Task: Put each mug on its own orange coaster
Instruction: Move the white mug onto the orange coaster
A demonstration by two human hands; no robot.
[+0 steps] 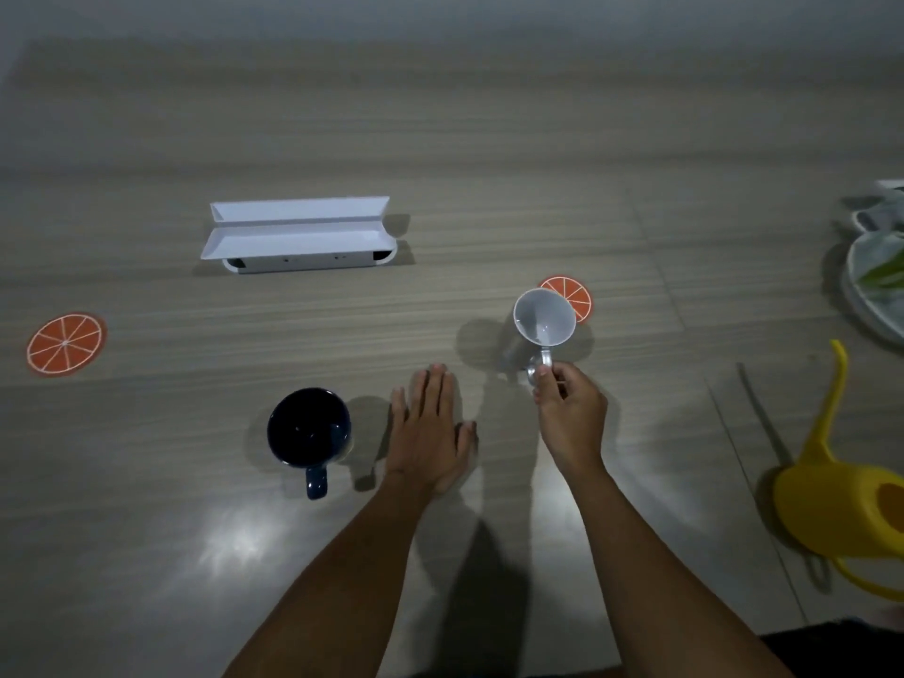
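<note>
My right hand [567,408] grips the handle of a white mug [544,318], which hangs above the table, its rim covering the near left part of an orange-slice coaster [572,292]. A dark blue mug [309,433] stands upright on the table near me, handle pointing toward me. My left hand [430,428] lies flat on the table just right of the blue mug, fingers apart, holding nothing. A second orange-slice coaster [65,344] lies bare at the far left.
A white folded-open box [298,234] sits beyond the mugs at centre left. A yellow watering can [841,486] stands at the right edge. A plate with a plastic bag [875,281] is at the far right.
</note>
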